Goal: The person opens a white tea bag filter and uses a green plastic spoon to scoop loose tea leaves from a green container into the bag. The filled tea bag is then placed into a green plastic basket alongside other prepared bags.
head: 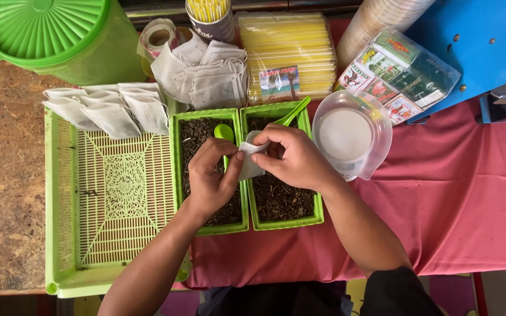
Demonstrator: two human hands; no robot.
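Both hands meet on one small white filter bag (pixel 249 162), held over the divider between two green trays. Its long axis runs up and down, mouth toward the far side. The left hand (pixel 211 178) pinches its lower left edge; the right hand (pixel 293 158) grips the top from the right, equally close. Each tray, left (pixel 177 169) and right (pixel 318 212), holds dark loose tea leaves, with a green spoon (pixel 224 133) in the left. Filled bags (pixel 109 108) lie along the far edge of a green lattice basket (pixel 65 234).

Bare forearms, no rings or watch on hands (pixel 253 172); dark sleeve edge at right upper arm.
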